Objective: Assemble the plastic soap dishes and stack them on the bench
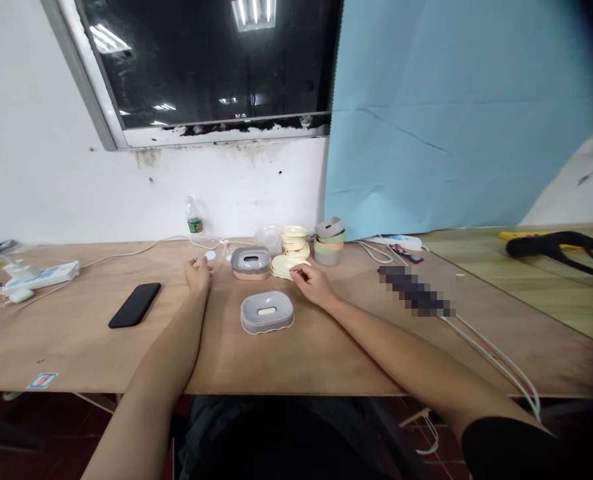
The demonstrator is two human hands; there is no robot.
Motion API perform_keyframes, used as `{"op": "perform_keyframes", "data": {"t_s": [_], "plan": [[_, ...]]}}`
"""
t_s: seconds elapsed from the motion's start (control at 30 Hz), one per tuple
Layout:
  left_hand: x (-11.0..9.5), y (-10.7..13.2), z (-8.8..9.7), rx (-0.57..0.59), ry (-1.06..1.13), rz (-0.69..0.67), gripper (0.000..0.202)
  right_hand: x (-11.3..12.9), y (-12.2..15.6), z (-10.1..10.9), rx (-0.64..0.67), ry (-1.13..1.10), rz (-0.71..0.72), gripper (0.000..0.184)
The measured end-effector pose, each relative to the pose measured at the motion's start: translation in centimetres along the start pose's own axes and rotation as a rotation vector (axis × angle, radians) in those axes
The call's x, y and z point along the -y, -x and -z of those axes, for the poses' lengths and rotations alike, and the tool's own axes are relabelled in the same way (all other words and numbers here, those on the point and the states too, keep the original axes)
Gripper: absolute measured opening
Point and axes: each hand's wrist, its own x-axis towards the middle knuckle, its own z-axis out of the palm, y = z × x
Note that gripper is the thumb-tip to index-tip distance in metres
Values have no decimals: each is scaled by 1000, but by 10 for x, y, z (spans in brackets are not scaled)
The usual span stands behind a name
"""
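My left hand (198, 273) rests on the wooden table (101, 347), fingers curled, just left of a grey soap dish on a tan base (250, 262). My right hand (312, 282) has its fingers pinched at the edge of a cream-coloured tray piece (282, 265) lying flat on the table. A second grey soap dish with an oval slot (267, 312) sits nearer to me, between my two forearms. Behind stand a stack of cream trays (294, 240) and a stack of grey, green and tan dishes (329, 241).
A black phone (134, 305) lies at the left. A white power strip (41, 277) and cables sit at the far left. A small water bottle (193, 220) stands by the wall. White cables (496, 360) run along the right, and a black object (556, 247) lies on the neighbouring table.
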Motion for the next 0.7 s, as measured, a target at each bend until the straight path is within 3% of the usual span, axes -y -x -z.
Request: {"op": "perform_keyframes", "data": {"t_s": [0.27,0.43,0.53,0.6,0.7], "plan": [[0,10,-17,277,2,-8,41,3,1,1,32,115,102,29],[-4,13,-11,254,-47,-84,36,7,2,4,131,93,210,31],[-13,22,-7,205,-99,-217,35,19,3,4,320,72,369,55],[-21,33,-8,188,-167,-383,38,28,4,1,470,79,444,74],[-33,53,-10,208,-263,-565,41,34,7,-5,600,93,440,79]]}}
